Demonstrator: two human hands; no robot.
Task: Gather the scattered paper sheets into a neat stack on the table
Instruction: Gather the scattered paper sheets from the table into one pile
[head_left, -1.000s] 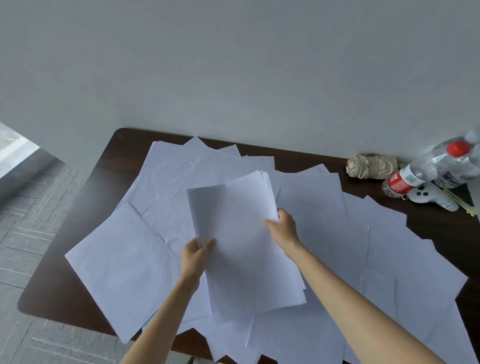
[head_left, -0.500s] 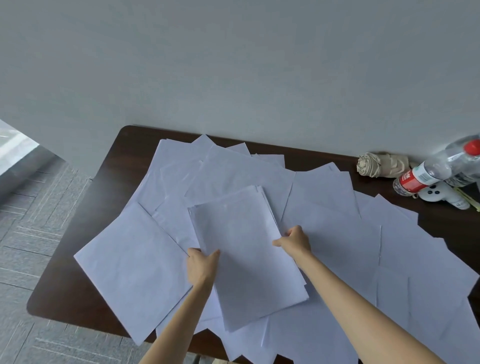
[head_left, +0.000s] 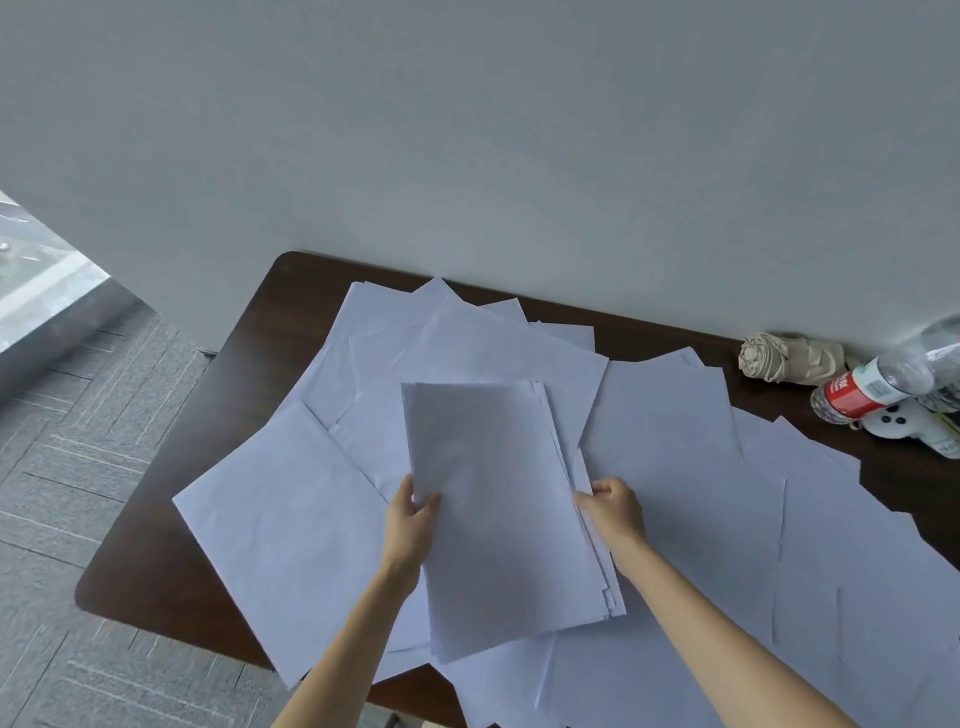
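1. The stack (head_left: 504, 509) of gathered sheets sits at the middle of the table (head_left: 244, 374), over loose sheets. Its long side runs near to far. I cannot tell whether it rests flat on them or is partly lifted.
2. The left grip (head_left: 411, 525) pinches the stack's left edge about halfway along, with the thumb on the top sheet and the fingers curled under the edge.
3. The right grip (head_left: 615, 512) holds the stack's right edge, its fingers curled round it. The sheet edges on this side are stepped, not flush.
4. 1 big sheet (head_left: 280, 525) lies left of the stack and partly under it. Its near corner reaches the table's near edge.
5. The far sheets (head_left: 467, 338) fan out behind the stack, overlapping each other at mixed angles.
6. The right sheets (head_left: 831, 545) cover the table from beside the right grip to the right edge of view, also overlapping.
7. At the far right, a folded beige umbrella (head_left: 789, 358) lies by the wall (head_left: 467, 130).
8. A clear bottle (head_left: 872, 387) with a red label lies on its side just right of the umbrella. A white controller (head_left: 904, 423) touches its near side.
9. The table is dark brown and stands against the grey wall. Grey floor (head_left: 78, 415) shows to the left.
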